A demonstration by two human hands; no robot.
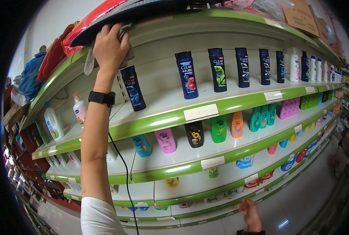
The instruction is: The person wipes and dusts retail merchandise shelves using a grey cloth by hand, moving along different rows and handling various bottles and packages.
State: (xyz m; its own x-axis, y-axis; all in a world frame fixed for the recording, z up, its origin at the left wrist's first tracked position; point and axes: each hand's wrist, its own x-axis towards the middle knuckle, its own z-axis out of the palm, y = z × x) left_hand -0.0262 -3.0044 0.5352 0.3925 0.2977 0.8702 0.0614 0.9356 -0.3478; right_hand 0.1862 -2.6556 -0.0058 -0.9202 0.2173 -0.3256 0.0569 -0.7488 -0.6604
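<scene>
My left hand (111, 48) is raised to the edge of the top shelf at the left. A grey cloth (89, 60) is gripped in it and hangs down on both sides of the hand. Just above the fingers juts a dark, flat thing with a black edge (104, 30), lying over the shelf top. Below the hand stands a dark blue Clear shampoo bottle (134, 91), leaning slightly in this view. Low at the right, my right hand (249, 213) hangs in front of the bottom shelves, fingers curled, with nothing seen in it.
Several shampoo bottles (187, 77) line the upper shelf, with coloured bottles (194, 136) one level down. Green shelf edges (162, 120) carry paper labels. A black cable (124, 164) hangs beside my left arm. Bags (33, 76) and a cardboard box (301, 17) rest on top.
</scene>
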